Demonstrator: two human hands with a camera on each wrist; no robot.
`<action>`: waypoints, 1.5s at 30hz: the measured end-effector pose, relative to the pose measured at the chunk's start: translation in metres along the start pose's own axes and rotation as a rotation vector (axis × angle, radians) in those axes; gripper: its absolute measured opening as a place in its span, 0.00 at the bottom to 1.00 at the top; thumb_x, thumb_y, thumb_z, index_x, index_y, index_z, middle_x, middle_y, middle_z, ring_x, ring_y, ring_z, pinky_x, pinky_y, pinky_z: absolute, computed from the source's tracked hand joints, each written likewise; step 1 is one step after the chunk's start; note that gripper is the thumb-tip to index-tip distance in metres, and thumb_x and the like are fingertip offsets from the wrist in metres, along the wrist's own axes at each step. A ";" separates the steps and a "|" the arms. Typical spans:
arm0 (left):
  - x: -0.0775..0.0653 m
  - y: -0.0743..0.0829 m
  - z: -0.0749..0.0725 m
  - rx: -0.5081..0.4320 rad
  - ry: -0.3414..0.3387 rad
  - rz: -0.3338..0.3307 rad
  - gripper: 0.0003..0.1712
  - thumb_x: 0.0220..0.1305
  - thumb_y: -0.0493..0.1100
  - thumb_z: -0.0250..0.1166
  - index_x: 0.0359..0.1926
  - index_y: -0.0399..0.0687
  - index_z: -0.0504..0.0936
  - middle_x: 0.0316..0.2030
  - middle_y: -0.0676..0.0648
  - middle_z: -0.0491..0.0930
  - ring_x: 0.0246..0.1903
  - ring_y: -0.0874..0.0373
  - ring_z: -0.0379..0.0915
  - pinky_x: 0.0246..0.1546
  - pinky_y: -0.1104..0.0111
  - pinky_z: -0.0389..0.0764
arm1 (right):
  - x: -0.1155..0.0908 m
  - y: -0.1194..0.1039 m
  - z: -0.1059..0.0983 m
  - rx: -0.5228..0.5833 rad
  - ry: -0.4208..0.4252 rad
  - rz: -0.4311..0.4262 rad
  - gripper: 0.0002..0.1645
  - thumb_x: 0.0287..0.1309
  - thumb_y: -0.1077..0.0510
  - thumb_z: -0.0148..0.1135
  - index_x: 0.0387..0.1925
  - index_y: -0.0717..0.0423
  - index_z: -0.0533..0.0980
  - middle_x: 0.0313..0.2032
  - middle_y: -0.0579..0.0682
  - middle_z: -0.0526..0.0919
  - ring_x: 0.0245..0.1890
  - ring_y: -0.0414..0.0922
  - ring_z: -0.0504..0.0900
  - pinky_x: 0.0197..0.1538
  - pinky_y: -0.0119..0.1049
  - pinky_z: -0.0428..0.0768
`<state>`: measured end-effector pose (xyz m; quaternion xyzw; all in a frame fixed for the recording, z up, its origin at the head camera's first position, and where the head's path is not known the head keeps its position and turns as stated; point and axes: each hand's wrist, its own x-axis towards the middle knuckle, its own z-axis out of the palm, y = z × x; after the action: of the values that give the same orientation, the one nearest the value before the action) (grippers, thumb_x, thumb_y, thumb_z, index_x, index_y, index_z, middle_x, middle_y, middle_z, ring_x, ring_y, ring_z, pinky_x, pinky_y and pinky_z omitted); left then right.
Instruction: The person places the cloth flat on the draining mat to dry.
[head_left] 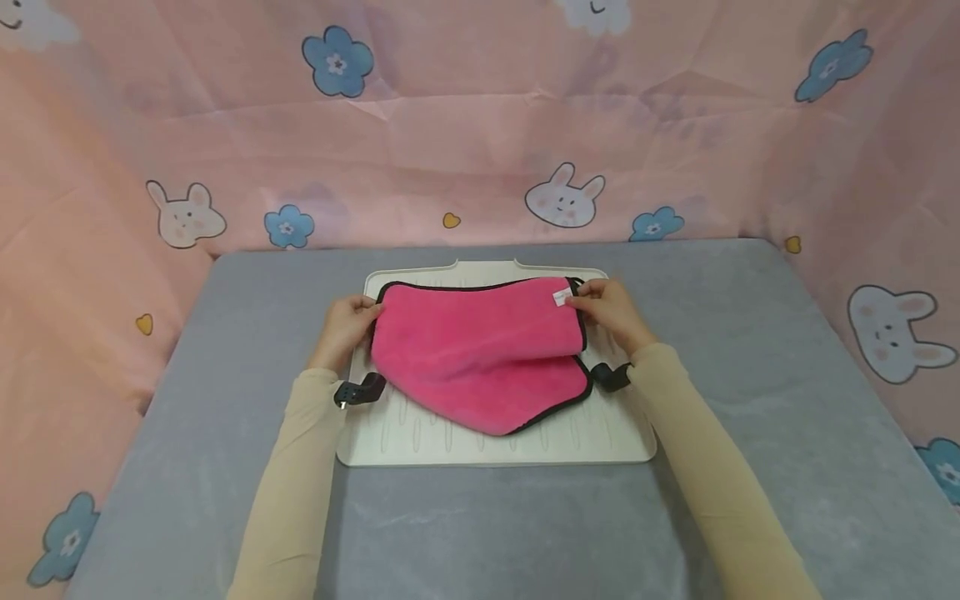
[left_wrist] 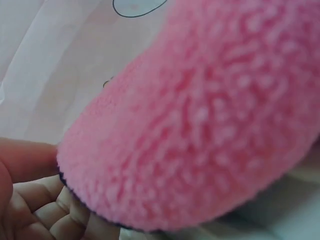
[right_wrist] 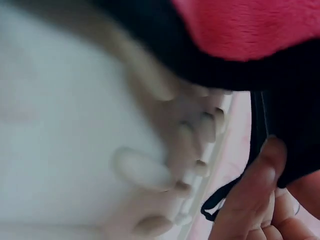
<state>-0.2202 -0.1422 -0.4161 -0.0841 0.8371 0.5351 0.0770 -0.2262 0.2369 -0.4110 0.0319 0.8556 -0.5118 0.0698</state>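
A pink plush towel [head_left: 472, 333] with black edging is spread between the two hands, over a cream ridged tray [head_left: 495, 454]. The left hand [head_left: 350, 327] pinches its upper left edge; in the left wrist view the thumb [left_wrist: 30, 159] presses on the fuzzy pink towel [left_wrist: 190, 130]. At the upper right corner, beside a white label [head_left: 562, 297], the right hand [head_left: 611, 310] pinches the towel. In the right wrist view, that hand [right_wrist: 255, 200] grips the black edging, with a small black loop [right_wrist: 214, 204] next to it. The towel's lower part sags in a fold toward the tray's front.
The tray lies on a grey cloth-covered table [head_left: 495, 533]. Behind and at both sides hangs a pink curtain [head_left: 450, 142] printed with rabbits and blue flowers. A black wrist camera mount sits at each wrist, the left mount [head_left: 362, 390] close over the tray.
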 end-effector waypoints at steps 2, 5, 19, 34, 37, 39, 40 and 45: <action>0.001 0.000 0.001 -0.024 0.030 -0.009 0.16 0.68 0.42 0.57 0.46 0.29 0.76 0.24 0.52 0.73 0.18 0.66 0.62 0.20 0.75 0.64 | 0.001 -0.002 0.000 0.021 0.029 0.012 0.12 0.62 0.61 0.60 0.36 0.70 0.72 0.22 0.42 0.74 0.21 0.35 0.73 0.29 0.27 0.73; 0.002 0.000 0.004 -0.034 0.047 -0.018 0.18 0.69 0.42 0.56 0.48 0.28 0.76 0.27 0.48 0.76 0.19 0.66 0.65 0.21 0.76 0.67 | 0.001 -0.004 0.002 0.038 0.049 0.046 0.14 0.63 0.60 0.60 0.39 0.72 0.73 0.23 0.42 0.75 0.21 0.34 0.73 0.29 0.26 0.74; -0.023 -0.014 -0.002 0.030 -0.123 -0.003 0.20 0.70 0.40 0.54 0.51 0.23 0.72 0.41 0.34 0.79 0.26 0.65 0.75 0.31 0.74 0.78 | -0.021 0.008 0.001 0.042 -0.112 0.092 0.23 0.65 0.51 0.58 0.40 0.71 0.76 0.20 0.44 0.76 0.22 0.39 0.76 0.30 0.31 0.77; -0.054 -0.035 0.007 0.015 -0.084 0.071 0.16 0.69 0.34 0.53 0.51 0.22 0.73 0.42 0.30 0.79 0.41 0.46 0.78 0.44 0.64 0.79 | -0.055 0.023 -0.003 -0.060 -0.211 -0.042 0.25 0.64 0.45 0.58 0.42 0.66 0.79 0.33 0.55 0.82 0.33 0.46 0.78 0.37 0.36 0.77; -0.056 -0.037 0.010 -0.030 -0.091 0.075 0.16 0.69 0.34 0.53 0.50 0.22 0.73 0.43 0.30 0.79 0.42 0.46 0.78 0.44 0.64 0.79 | -0.061 0.026 -0.001 -0.090 -0.204 -0.053 0.22 0.62 0.48 0.60 0.40 0.66 0.79 0.30 0.51 0.80 0.30 0.43 0.76 0.33 0.33 0.75; -0.057 -0.038 0.012 -0.042 -0.092 0.077 0.15 0.69 0.34 0.54 0.50 0.22 0.73 0.42 0.31 0.79 0.41 0.47 0.78 0.44 0.65 0.79 | -0.066 0.027 0.000 -0.122 -0.194 -0.040 0.19 0.61 0.52 0.62 0.40 0.68 0.79 0.29 0.51 0.80 0.29 0.43 0.74 0.32 0.33 0.73; -0.058 -0.038 0.013 -0.039 -0.093 0.079 0.15 0.69 0.34 0.54 0.49 0.23 0.73 0.41 0.31 0.79 0.41 0.47 0.78 0.44 0.65 0.79 | -0.068 0.027 0.000 -0.145 -0.186 -0.031 0.17 0.60 0.55 0.63 0.39 0.68 0.79 0.30 0.52 0.80 0.29 0.43 0.73 0.32 0.33 0.72; -0.060 -0.037 0.014 -0.009 -0.079 0.087 0.15 0.69 0.35 0.54 0.49 0.25 0.75 0.41 0.33 0.80 0.42 0.45 0.77 0.47 0.62 0.77 | -0.072 0.024 0.006 -0.254 -0.149 -0.022 0.16 0.56 0.60 0.66 0.39 0.70 0.78 0.30 0.54 0.81 0.28 0.42 0.73 0.31 0.32 0.71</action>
<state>-0.1526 -0.1408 -0.4410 -0.0271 0.8339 0.5444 0.0863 -0.1519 0.2444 -0.4239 -0.0245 0.9063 -0.4011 0.1311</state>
